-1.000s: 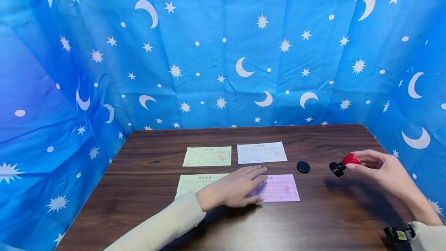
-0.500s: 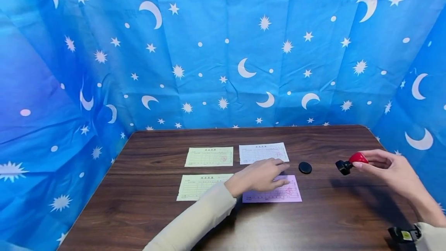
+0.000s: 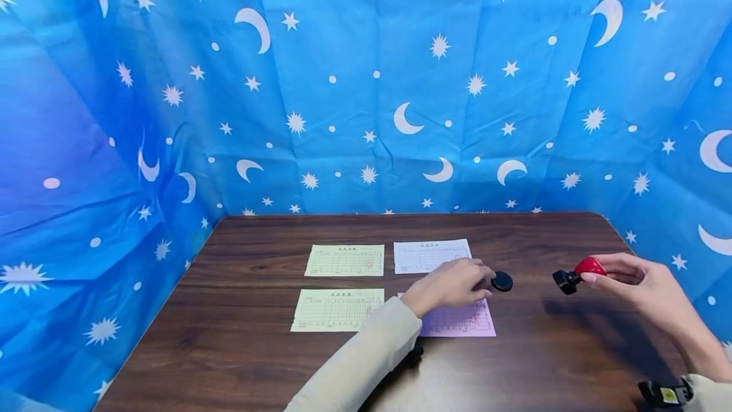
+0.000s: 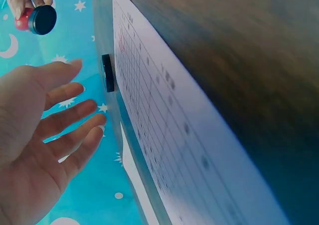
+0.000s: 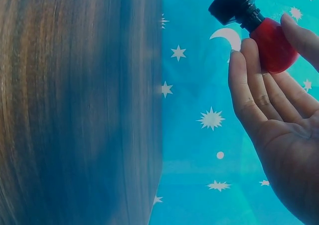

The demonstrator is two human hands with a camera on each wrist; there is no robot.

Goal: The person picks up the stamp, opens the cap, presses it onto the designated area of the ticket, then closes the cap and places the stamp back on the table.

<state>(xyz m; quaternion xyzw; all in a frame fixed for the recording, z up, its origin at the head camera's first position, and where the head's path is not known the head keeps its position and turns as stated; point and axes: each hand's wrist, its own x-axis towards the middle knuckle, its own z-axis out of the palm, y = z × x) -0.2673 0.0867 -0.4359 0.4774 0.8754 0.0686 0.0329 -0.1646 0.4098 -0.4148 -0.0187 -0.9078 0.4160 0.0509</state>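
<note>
Between thumb and fingers, my right hand (image 3: 646,281) pinches the red handle of a stamp (image 5: 274,45), its black head pointing left above the table. My left hand (image 3: 454,283) hovers over the pink form (image 3: 457,321) with nothing in it, fingers loosely bent in the left wrist view. Its fingertips are right beside a round black cap (image 3: 502,281) that lies flat on the table. The left hand and sleeve hide part of the pink form and a corner of the white form (image 3: 429,256).
Two pale green forms, a rear one (image 3: 345,260) and a front one (image 3: 332,310), lie to the left with red stamp marks. The dark wooden table (image 3: 229,348) is walled in by a blue curtain (image 3: 343,94) with moons and stars.
My left hand has moved right, from over the front green and pink forms to beside the black cap. The right hand still holds the stamp in nearly the same place.
</note>
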